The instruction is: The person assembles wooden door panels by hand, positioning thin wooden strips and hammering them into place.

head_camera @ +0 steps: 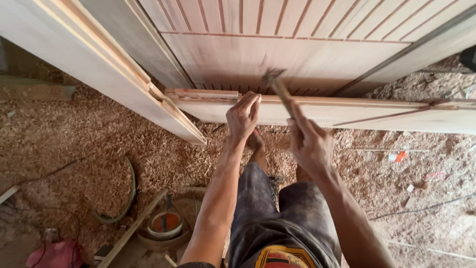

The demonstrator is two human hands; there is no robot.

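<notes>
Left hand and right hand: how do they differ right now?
The left hand pinches the top edge of the wooden door panel, fingers on the wood; the right hand grips a hammer clear of it. The left hand holds no tool; the right hand's hammer is blurred. Both are bare and raised at the panel's edge.

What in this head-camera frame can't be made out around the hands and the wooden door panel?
- Head view: the hammer in the right hand is motion-blurred; its head shape is unclear.
- What the left hand pinches against the door panel's edge is too small and hidden by the fingers.
- The door panel's upper part is cut off by the top edge.
- The contents of the small bowl are too small to tell.
</notes>
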